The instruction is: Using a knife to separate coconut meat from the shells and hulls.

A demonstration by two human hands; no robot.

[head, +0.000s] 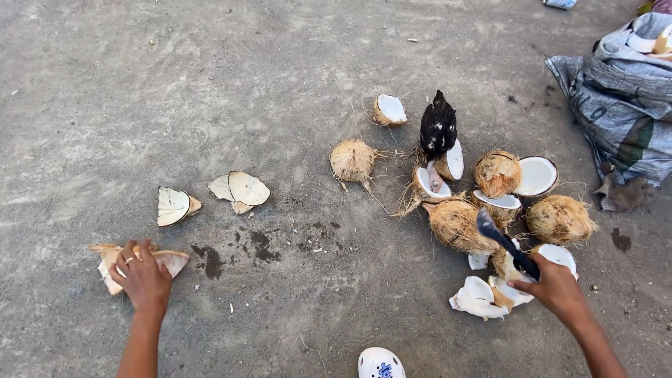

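Coconuts, whole and husked: five, one lying apart toward the left hand's side, four clustered just beyond the right hand, among them the largest under the blade tip. Opened halves showing white flesh: about seven in and around that cluster, one half set farther off, past the lone coconut. Empty shell pieces: three groups on the concrete floor — one pale shell fragment beneath the left hand, a second just beyond it, a third pair farther beyond and toward the right hand. Hen, black, one, standing on the far edge of the cluster, pecking at a half. Sack, grey, one, well beyond the right hand to its outer side. Knife, dark-bladed, one.

Left hand: palm down, fingers spread and curled over the shell fragment, pressing it to the floor; forearm straight out from the body.

Right hand: closed round the knife handle, blade angled up and away toward the largest coconut; white broken pieces lie just inside the hand.
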